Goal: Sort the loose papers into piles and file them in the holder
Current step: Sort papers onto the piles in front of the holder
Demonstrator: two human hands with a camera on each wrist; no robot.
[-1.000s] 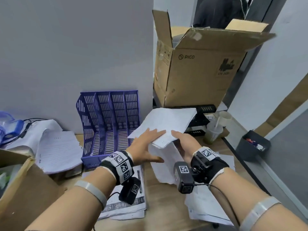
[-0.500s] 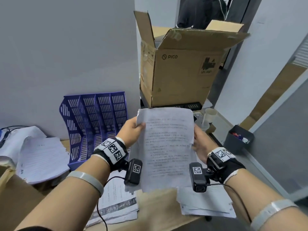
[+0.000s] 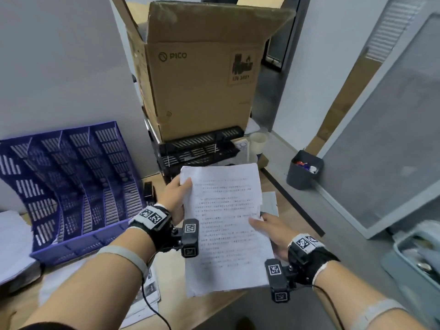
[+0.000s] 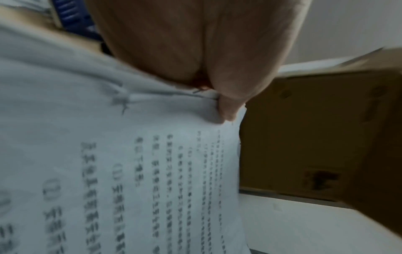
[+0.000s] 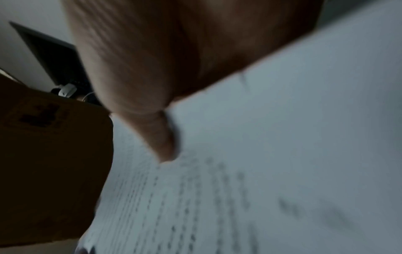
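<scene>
I hold a printed white sheaf of papers (image 3: 226, 229) upright above the desk, text facing me. My left hand (image 3: 177, 194) pinches its upper left edge, thumb on the front. My right hand (image 3: 266, 228) grips the right edge lower down, thumb on the page. The left wrist view shows the thumb (image 4: 228, 110) pressed on the papers (image 4: 130, 171). In the right wrist view a thumb (image 5: 165, 137) lies on the papers (image 5: 261, 154). The blue slotted file holder (image 3: 71, 182) stands at the left against the wall, its slots with no papers showing.
A big PICO cardboard box (image 3: 202, 75) sits on black trays (image 3: 197, 148) behind the sheaf. More paper piles lie on the wooden desk: at far left (image 3: 12, 246), under my left arm (image 3: 147, 296), and behind the sheaf (image 3: 270, 201). A dark bin (image 3: 303, 170) stands on the floor at the right.
The sheaf went from lying flat over the desk to held upright facing me. My right hand has slid lower along its right edge, and the view has turned right.
</scene>
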